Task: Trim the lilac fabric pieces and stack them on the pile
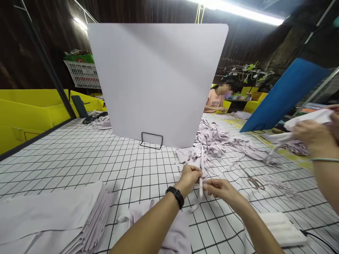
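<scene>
A narrow pale lilac fabric strip (201,188) runs from a heap of similar cloth down towards me, its lower end curling on the table. My left hand (190,176), wearing a black wristband, is closed around the upper part of this strip. Just to the right, my right hand (218,187) has its thumb and fingertips pinched at the strip's edge. Strips and scraps in the pale fabric heap (212,139) lie beyond both hands. Below my left forearm is a loose pale cloth (176,231), partly covered by the arm.
A neat stack of folded cloth (53,211) sits front left. Scissors (254,181) and a white power strip (283,229) lie to the right. A large white board (159,81) stands ahead on a wire stand. Another person's hands (315,135) handle cloth at right; a co-worker sits farther back.
</scene>
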Available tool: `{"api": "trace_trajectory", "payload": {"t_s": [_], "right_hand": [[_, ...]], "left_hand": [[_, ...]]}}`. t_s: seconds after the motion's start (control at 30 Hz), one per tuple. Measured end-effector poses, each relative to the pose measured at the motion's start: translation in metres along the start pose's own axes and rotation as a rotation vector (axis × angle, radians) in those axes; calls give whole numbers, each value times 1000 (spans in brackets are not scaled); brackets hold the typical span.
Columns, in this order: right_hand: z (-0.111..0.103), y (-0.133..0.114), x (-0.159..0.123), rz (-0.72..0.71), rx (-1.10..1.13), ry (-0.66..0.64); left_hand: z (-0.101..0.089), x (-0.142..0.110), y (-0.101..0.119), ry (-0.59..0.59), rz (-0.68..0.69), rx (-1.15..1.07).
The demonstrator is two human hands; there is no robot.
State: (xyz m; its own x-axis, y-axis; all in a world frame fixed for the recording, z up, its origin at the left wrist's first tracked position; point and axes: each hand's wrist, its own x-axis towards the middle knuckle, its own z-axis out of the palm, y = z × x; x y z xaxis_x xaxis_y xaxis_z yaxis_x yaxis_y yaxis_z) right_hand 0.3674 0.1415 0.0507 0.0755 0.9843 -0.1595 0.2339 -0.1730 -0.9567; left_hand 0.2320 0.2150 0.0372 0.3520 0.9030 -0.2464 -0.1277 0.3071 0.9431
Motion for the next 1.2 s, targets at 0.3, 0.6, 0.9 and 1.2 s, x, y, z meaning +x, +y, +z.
{"api": "trace_trajectory", "payload": {"t_s": [0.3, 0.6, 0.9, 1.2], "right_hand": [[-3, 7, 65, -35, 315, 121], [-6, 6, 70, -127, 346, 144], [-12, 4, 69, -173, 283, 168], [-14, 9, 64, -243, 117, 187]], "left_hand": [[-8, 6, 6, -64, -13, 25], [-7, 16, 7, -46, 65, -54], [-7, 16, 13, -65, 110, -56], [-4, 25, 14, 18, 140, -48]]}}
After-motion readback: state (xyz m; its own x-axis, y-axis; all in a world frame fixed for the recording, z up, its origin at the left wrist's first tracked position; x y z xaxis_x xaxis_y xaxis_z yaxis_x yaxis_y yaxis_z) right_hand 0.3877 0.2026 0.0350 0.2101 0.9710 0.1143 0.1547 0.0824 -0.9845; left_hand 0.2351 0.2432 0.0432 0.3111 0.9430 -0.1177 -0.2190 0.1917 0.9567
